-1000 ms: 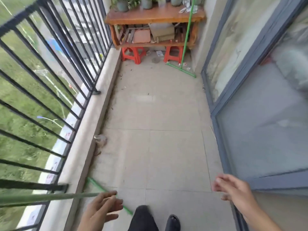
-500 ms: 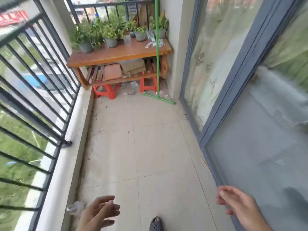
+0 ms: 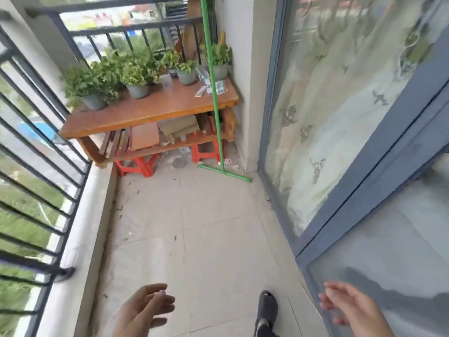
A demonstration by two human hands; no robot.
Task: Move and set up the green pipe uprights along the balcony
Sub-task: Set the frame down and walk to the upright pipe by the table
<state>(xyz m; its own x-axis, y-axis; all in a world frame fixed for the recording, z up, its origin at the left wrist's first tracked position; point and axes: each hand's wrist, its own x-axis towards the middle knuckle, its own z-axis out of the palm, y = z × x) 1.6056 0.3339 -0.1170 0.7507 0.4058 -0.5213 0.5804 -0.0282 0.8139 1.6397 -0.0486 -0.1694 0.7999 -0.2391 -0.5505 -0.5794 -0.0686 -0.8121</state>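
Note:
A green pipe upright (image 3: 213,93) stands at the far end of the balcony, in front of the wooden shelf. Its green crossbar foot (image 3: 224,173) lies on the tiles near the wall corner. My left hand (image 3: 143,310) hovers low at the bottom centre, fingers loosely apart and empty. My right hand (image 3: 349,310) is at the bottom right beside the glass door, also empty with fingers apart. Both hands are far from the upright.
A wooden shelf (image 3: 150,110) with potted plants (image 3: 97,86) rests on red stools (image 3: 138,164) at the far end. A dark metal railing (image 3: 36,147) runs along the left above a concrete kerb (image 3: 80,227). Sliding glass doors (image 3: 340,132) line the right. My shoe (image 3: 267,310) is on the tiles.
The view has advanced along the balcony toward the shelf and upright. The green pipe that lay near my left hand a second ago is out of view. Both hands stay empty.

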